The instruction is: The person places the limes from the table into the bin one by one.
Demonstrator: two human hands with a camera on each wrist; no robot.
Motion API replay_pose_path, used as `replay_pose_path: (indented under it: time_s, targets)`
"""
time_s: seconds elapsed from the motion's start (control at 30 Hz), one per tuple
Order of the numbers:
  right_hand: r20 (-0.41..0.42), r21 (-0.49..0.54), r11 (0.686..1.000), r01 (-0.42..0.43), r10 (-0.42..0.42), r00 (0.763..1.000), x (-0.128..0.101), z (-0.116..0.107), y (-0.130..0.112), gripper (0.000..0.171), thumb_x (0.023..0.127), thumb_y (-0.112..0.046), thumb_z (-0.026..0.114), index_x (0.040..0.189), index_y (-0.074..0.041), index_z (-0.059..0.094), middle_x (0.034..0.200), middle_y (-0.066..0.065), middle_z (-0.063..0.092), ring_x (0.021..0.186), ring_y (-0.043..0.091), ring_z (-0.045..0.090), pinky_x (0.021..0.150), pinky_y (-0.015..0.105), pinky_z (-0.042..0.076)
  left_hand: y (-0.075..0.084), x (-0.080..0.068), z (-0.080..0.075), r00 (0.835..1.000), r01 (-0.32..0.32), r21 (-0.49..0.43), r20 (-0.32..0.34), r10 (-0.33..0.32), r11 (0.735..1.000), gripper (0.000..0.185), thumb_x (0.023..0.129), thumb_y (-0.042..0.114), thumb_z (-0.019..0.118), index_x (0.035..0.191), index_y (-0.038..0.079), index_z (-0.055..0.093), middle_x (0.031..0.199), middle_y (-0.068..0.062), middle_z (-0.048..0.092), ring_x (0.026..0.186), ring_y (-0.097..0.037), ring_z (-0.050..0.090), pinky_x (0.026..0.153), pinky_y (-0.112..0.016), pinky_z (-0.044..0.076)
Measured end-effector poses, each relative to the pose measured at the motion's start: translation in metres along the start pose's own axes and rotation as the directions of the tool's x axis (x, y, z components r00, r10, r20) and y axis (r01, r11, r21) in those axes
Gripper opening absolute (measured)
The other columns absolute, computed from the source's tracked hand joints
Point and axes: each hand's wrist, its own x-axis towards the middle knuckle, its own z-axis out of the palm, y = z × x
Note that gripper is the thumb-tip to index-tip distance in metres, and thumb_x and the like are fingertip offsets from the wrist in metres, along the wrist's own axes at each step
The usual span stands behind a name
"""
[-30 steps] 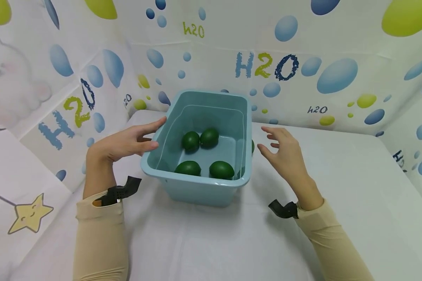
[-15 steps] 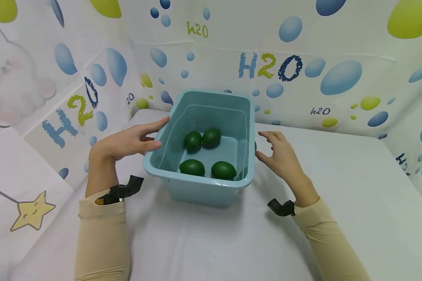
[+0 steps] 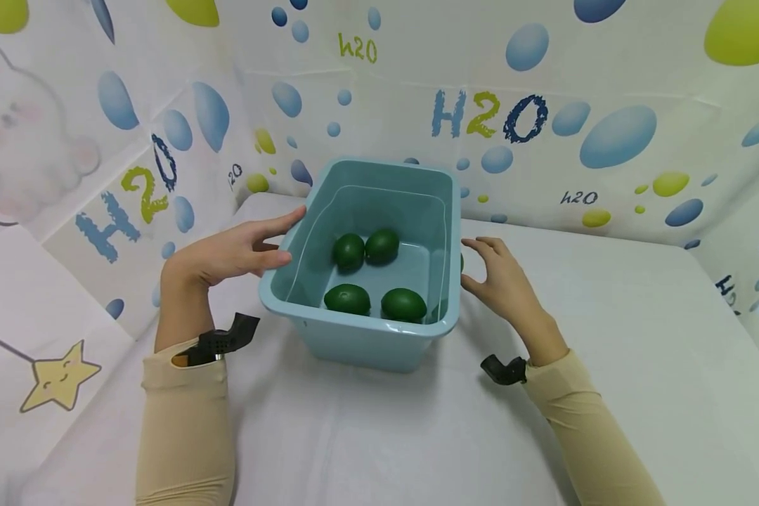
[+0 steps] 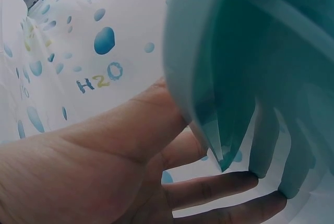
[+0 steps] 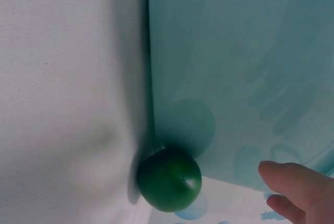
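A pale blue plastic bin (image 3: 360,344) stands on the white table with several dark green, lime-like fruits (image 3: 403,305) on its floor. My left hand (image 3: 240,251) is at the bin's left side; in the left wrist view its thumb lies under the rim (image 4: 180,41) and its straight fingers (image 4: 214,188) reach to the outer wall. Outside the right wall, another green fruit (image 5: 169,179) sits on the table, mostly hidden by the bin in the head view. My right hand (image 3: 504,281) hovers beside it, thumb and fingers spread apart, holding nothing.
White cloth (image 3: 607,316) covers the table. Behind it hangs a white curtain (image 3: 379,126) printed with blue and green drops and "H2O" lettering. A black wrist camera (image 3: 221,342) sits on the left sleeve, another camera (image 3: 504,370) on the right.
My right hand has moved left, closer to the bin's right wall and the fruit there. The left hand keeps its place at the bin. The head view has shifted slightly.
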Motion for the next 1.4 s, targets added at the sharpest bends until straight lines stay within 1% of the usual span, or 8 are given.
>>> replay_pose_path:
  time_s: [0.37, 0.6, 0.8, 0.93, 1.13, 1.27, 1.4]
  targets:
    - [0.032, 0.0, 1.0, 0.008, -0.008, 0.999, 0.005, 0.008, 0.007, 0.057, 0.089, -0.02, 0.066, 0.14, -0.005, 0.045, 0.148, 0.02, 0.033, 0.134, 0.041, 0.037, 0.104, 0.058, 0.037, 0.0, 0.0, 0.0, 1.0, 0.008, 0.0, -0.01, -0.008, 1.0, 0.072, 0.094, 0.026, 0.059, 0.151, 0.039, 0.017, 0.157, 0.006, 0.022, 0.133, -0.038, 0.043, 0.091, -0.051, 0.051]
    - [0.048, -0.001, 1.0, 0.01, -0.01, 0.999, 0.007, 0.013, 0.009, 0.059, 0.088, -0.02, 0.067, 0.14, -0.004, 0.044, 0.149, 0.02, 0.032, 0.134, 0.042, 0.036, 0.104, 0.059, 0.036, -0.002, 0.0, 0.0, 1.0, 0.002, -0.009, -0.007, -0.002, 1.0, 0.072, 0.093, 0.026, 0.059, 0.15, 0.04, 0.017, 0.157, 0.006, 0.024, 0.131, -0.037, 0.045, 0.089, -0.049, 0.052]
    - [0.062, 0.016, 0.999, 0.047, -0.048, 0.997, 0.009, 0.017, 0.013, 0.062, 0.087, -0.019, 0.069, 0.141, -0.004, 0.043, 0.152, 0.017, 0.03, 0.137, 0.041, 0.033, 0.106, 0.058, 0.034, -0.003, 0.001, 0.0, 1.0, 0.003, -0.01, -0.004, -0.003, 1.0, 0.072, 0.093, 0.029, 0.059, 0.15, 0.041, 0.018, 0.157, 0.006, 0.024, 0.131, -0.036, 0.045, 0.088, -0.049, 0.053]
    - [0.087, 0.014, 0.997, 0.077, -0.077, 0.993, 0.011, 0.02, 0.016, 0.062, 0.087, -0.019, 0.069, 0.142, -0.005, 0.043, 0.155, 0.016, 0.026, 0.139, 0.04, 0.031, 0.107, 0.056, 0.034, -0.002, 0.0, -0.001, 1.0, 0.004, -0.017, -0.002, -0.004, 1.0, 0.071, 0.094, 0.025, 0.058, 0.15, 0.04, 0.017, 0.157, 0.007, 0.022, 0.132, -0.035, 0.044, 0.089, -0.049, 0.052]
    - [0.118, 0.002, 0.992, 0.129, -0.128, 0.985, 0.011, 0.025, 0.019, 0.06, 0.089, -0.016, 0.066, 0.143, -0.008, 0.042, 0.157, 0.014, 0.022, 0.14, 0.038, 0.03, 0.106, 0.052, 0.038, 0.0, 0.0, -0.001, 1.0, 0.002, -0.029, 0.003, -0.002, 1.0, 0.071, 0.095, 0.022, 0.057, 0.151, 0.038, 0.017, 0.158, 0.009, 0.02, 0.133, -0.035, 0.043, 0.091, -0.05, 0.05]
    - [0.141, -0.004, 0.991, 0.137, -0.135, 0.981, 0.011, 0.028, 0.02, 0.064, 0.089, -0.015, 0.066, 0.146, -0.01, 0.038, 0.158, 0.011, 0.021, 0.142, 0.036, 0.027, 0.109, 0.05, 0.035, -0.001, 0.0, -0.001, 1.0, 0.004, -0.036, 0.006, -0.004, 0.999, 0.071, 0.095, 0.022, 0.057, 0.151, 0.038, 0.017, 0.158, 0.008, 0.02, 0.133, -0.034, 0.043, 0.09, -0.048, 0.051]
    - [0.143, -0.004, 0.992, 0.128, -0.126, 0.982, 0.01, 0.029, 0.019, 0.065, 0.089, -0.016, 0.067, 0.147, -0.012, 0.037, 0.157, 0.009, 0.023, 0.143, 0.034, 0.025, 0.111, 0.049, 0.032, -0.001, 0.0, -0.001, 1.0, 0.002, -0.036, 0.007, -0.002, 0.999, 0.071, 0.095, 0.022, 0.057, 0.151, 0.038, 0.017, 0.158, 0.009, 0.02, 0.133, -0.034, 0.043, 0.089, -0.048, 0.052]
